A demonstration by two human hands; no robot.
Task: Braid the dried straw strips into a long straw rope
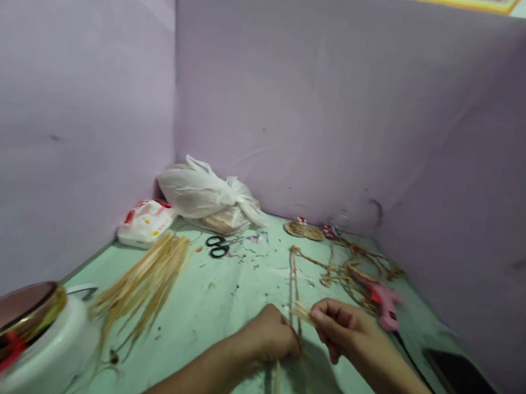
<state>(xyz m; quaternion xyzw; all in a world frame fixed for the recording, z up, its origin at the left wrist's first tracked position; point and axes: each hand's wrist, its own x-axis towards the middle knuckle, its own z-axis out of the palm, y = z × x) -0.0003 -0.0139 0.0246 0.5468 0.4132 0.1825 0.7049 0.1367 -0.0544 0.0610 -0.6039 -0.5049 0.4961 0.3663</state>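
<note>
My left hand (272, 334) is closed around thin brown twisted cords (292, 281) that run up the middle of the table. Pale strips hang below that fist toward the front edge. Just to its right, my right hand (341, 327) pinches a short pale straw-like strip (302, 312) between thumb and fingers, its end lying across the cords. Farther right, the cord continues into a loose tangle of brown braided cord (354, 269). At left lies a bundle of flat, dry straw-coloured strips (154, 276).
Black-handled scissors (220, 247) lie beyond my hands, near a knotted white plastic bag (207, 194) and a tissue pack (146, 223). A pink glue gun (389, 305) and dark phone-like slab (468, 388) are right. A white, gold-rimmed container (54, 344) stands front left. Walls enclose the green tabletop (213, 317).
</note>
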